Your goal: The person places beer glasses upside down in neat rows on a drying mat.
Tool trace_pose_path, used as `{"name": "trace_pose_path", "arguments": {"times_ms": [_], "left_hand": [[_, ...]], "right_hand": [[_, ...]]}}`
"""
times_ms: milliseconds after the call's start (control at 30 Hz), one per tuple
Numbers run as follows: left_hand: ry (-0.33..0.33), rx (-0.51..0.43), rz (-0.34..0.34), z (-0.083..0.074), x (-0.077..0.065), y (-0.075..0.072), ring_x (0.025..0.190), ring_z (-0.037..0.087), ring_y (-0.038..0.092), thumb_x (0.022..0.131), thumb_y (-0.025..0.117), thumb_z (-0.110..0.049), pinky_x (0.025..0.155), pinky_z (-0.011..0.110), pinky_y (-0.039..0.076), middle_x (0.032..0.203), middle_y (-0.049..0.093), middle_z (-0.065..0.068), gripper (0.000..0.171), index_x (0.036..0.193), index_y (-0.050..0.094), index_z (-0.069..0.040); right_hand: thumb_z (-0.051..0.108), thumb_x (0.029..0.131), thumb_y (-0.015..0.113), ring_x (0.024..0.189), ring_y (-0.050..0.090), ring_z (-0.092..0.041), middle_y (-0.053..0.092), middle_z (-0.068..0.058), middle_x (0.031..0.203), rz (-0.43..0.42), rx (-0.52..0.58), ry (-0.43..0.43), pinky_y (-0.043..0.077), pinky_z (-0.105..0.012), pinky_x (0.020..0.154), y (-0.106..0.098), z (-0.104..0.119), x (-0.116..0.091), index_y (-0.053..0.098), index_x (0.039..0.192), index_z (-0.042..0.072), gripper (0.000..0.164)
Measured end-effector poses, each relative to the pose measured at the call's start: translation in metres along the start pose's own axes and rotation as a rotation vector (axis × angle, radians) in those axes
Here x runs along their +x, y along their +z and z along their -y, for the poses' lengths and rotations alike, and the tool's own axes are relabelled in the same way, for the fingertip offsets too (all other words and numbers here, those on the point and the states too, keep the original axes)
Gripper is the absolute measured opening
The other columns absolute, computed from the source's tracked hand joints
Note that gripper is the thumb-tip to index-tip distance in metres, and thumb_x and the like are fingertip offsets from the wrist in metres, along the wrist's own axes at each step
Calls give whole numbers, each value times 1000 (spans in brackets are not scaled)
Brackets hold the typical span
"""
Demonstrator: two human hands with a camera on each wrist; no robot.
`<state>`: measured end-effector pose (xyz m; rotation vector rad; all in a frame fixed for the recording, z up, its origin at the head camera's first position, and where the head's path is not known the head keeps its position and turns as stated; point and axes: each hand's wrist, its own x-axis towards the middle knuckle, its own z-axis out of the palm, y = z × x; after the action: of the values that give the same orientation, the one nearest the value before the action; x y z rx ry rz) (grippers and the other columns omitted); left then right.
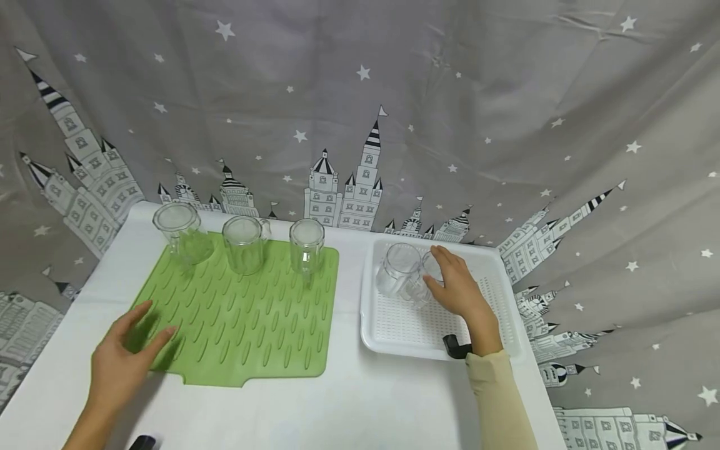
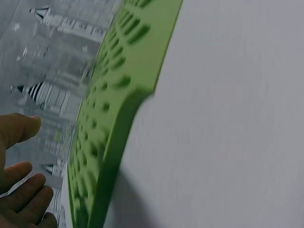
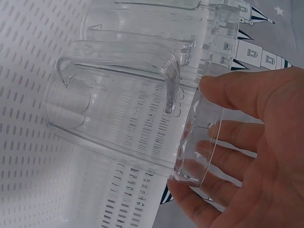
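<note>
The clear glass mug (image 3: 128,118) stands in the white basket (image 1: 405,328), just beside a second mug (image 1: 396,269). The right hand (image 1: 458,290) holds it — thumb and fingers curled round its upper end. It should prove stiff, fairly heavy, slick and breakable; the sturdy handle (image 3: 118,53) or a full wrap round the body looks safest. Farther out, three mugs (image 1: 244,250) stand on the green mat (image 1: 253,337) — the left hand (image 1: 120,359), spread wide and holding nothing, is at its near left edge.
</note>
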<state>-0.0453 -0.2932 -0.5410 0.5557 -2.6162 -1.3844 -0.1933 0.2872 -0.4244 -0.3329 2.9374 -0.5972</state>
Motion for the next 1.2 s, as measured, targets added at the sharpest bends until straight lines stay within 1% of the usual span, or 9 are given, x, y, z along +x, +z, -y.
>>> {"name": "trace_pose_path", "arguments": {"times_ms": [33, 100, 167, 267, 400, 500, 667, 1000, 1200], "left_hand": [[-12, 19, -23, 4, 0, -4, 166, 43, 25, 102, 76, -34, 136, 67, 14, 177, 33, 9, 76, 167, 40, -22], [-2, 59, -50, 11, 1, -12, 164, 49, 24, 101, 77, -31, 135, 70, 15, 175, 34, 21, 75, 166, 43, -17], [22, 88, -46, 19, 2, -17, 163, 54, 24, 99, 78, -28, 132, 75, 15, 173, 34, 27, 73, 163, 45, -10], [63, 126, 28, 27, 3, -20, 159, 64, 18, 99, 79, -29, 126, 84, 11, 172, 27, 35, 75, 159, 46, 0], [127, 183, 122, 33, 6, -17, 151, 76, 11, 97, 82, -28, 114, 93, 11, 169, 19, 45, 78, 157, 46, 6], [160, 219, 143, 36, 7, -14, 148, 80, 8, 95, 83, -26, 109, 95, 12, 168, 15, 47, 81, 158, 44, 6], [173, 249, 136, 41, 5, -11, 147, 81, 10, 94, 84, -25, 108, 94, 15, 168, 16, 46, 82, 158, 43, 6], [195, 237, 123, 42, 4, -11, 146, 81, 12, 93, 85, -22, 107, 93, 17, 167, 16, 47, 82, 157, 42, 7], [211, 237, 120, 42, 4, -10, 146, 80, 14, 93, 85, -23, 105, 92, 19, 167, 17, 46, 82, 157, 43, 6]], "right_hand": [[24, 108, 63, 161, 28, -52, 32, -27, 174, 0, 1, -2, 28, -68, 133, 0, 0, 0, 34, 166, -1, 70], [23, 107, 63, 161, 29, -52, 32, -27, 174, -1, 4, -6, 28, -68, 132, 0, 0, 0, 34, 166, -2, 70], [24, 107, 64, 161, 29, -52, 32, -28, 174, -3, 7, -4, 28, -68, 133, -1, 1, -1, 34, 166, -2, 71], [23, 107, 64, 161, 28, -52, 32, -28, 174, -3, 7, -5, 27, -68, 133, -1, 1, -2, 34, 166, -2, 71], [23, 107, 64, 161, 28, -52, 31, -27, 174, -2, 9, -1, 27, -67, 133, -1, 1, -2, 34, 166, -1, 71], [22, 107, 64, 161, 28, -52, 31, -28, 174, -6, 14, 3, 27, -68, 133, -1, 2, -3, 34, 166, -2, 71], [22, 106, 65, 161, 29, -52, 32, -28, 173, -16, 10, 3, 28, -68, 133, -1, 2, -4, 35, 165, -2, 70], [20, 105, 68, 159, 33, -53, 36, -29, 171, -16, 1, -19, 30, -68, 131, -4, 2, -1, 38, 164, -4, 70], [24, 104, 71, 160, 31, -51, 33, -27, 174, 11, 21, 10, 30, -69, 131, -5, -3, -1, 35, 166, 0, 76]]}}
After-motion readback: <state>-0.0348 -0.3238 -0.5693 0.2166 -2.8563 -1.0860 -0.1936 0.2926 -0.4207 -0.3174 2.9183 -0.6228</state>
